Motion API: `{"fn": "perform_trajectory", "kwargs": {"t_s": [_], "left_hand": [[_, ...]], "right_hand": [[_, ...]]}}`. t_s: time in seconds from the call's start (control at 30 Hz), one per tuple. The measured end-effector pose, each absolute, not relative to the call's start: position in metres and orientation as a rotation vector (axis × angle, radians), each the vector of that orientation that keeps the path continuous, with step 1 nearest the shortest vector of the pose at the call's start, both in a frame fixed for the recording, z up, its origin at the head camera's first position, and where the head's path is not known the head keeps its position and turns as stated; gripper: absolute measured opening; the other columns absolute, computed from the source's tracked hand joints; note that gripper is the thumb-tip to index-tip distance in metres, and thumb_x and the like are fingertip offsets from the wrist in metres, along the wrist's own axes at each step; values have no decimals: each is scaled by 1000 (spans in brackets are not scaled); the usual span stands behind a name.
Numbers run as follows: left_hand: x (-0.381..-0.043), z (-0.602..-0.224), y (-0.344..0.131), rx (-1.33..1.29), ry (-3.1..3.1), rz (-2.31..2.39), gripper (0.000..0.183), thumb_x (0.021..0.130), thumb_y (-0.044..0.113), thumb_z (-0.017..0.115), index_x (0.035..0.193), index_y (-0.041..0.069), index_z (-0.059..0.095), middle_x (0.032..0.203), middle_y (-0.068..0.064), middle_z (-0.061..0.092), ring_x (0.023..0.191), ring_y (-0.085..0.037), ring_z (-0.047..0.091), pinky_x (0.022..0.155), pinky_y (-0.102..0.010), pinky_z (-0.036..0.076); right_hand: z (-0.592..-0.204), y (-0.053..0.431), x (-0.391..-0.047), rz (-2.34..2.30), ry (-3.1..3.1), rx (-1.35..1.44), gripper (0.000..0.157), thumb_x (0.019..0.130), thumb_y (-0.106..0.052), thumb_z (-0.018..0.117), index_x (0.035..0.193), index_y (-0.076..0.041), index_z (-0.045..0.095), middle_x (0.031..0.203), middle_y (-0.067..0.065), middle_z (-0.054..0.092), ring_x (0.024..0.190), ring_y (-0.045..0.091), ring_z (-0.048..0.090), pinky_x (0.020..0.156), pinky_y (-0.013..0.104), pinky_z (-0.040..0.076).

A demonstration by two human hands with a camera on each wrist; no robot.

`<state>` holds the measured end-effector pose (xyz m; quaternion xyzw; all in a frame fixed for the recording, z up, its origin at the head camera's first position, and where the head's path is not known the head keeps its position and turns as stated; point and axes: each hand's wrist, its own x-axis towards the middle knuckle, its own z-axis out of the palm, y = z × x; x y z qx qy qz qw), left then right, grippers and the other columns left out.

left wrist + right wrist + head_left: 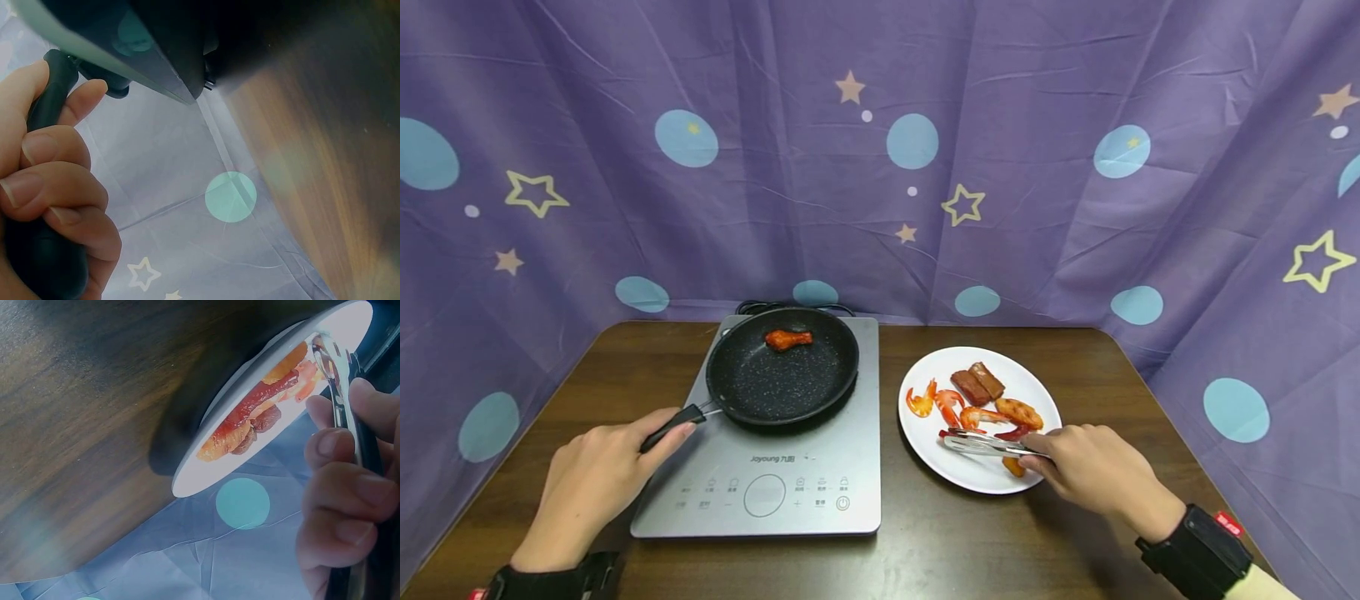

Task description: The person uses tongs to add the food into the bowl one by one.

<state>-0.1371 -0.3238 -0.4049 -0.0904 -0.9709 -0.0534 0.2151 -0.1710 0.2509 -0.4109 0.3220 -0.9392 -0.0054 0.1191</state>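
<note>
My left hand [598, 467] grips the black handle [673, 427] of a frying pan [775, 383], fingers wrapped round it in the left wrist view. A glazed drumstick [788, 339] lies toward the back of the pan. My right hand [1093, 467] holds metal tongs [988, 444] low over the front of a white plate [925, 450]. Their tips overlap some red food there. On the plate are several shrimp [950, 406], brown rib pieces [977, 382], a golden fried wing [1019, 412] and a long dark red strip [262, 400]. Another golden piece [1013, 467] sits partly behind the tongs.
The pan rests on a silver induction cooker [820, 508] with touch controls along its front. A black cable [760, 307] runs behind it. Both cooker and plate stand on a brown wooden table [940, 542], backed by a purple curtain [1022, 217].
</note>
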Motion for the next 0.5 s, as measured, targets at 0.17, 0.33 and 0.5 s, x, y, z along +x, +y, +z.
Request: {"fn": "perform_trajectory", "kwargs": {"t_s": [0.17, 0.33, 0.5], "left_hand": [[-137, -405, -323, -238, -2704, -150, 45, 90, 56, 58, 118, 22, 67, 43, 11, 31, 38, -10, 28, 32, -31, 21], [-136, -403, -322, -222, -2719, -161, 46, 90, 57, 58, 119, 23, 66, 44, 10, 33, 38, -11, 29, 32, -31, 22], [-136, -403, -322, -232, -2706, -155, 45, 89, 56, 60, 119, 23, 66, 42, 11, 30, 37, -11, 27, 32, -31, 21]], "right_hand": [[-411, 251, -171, -41, -2732, 948, 6, 89, -37, 66, 89, -31, 66, 60, -22, 46, 48, 5, 44, 43, 33, 41], [-409, 253, -172, -54, -2703, 961, 5, 89, -36, 67, 90, -31, 66, 61, -22, 46, 47, 3, 42, 41, 33, 40], [-397, 250, -176, -39, -2631, 963, 4, 90, -37, 65, 89, -33, 64, 63, -22, 45, 47, 3, 38, 41, 32, 38]]}}
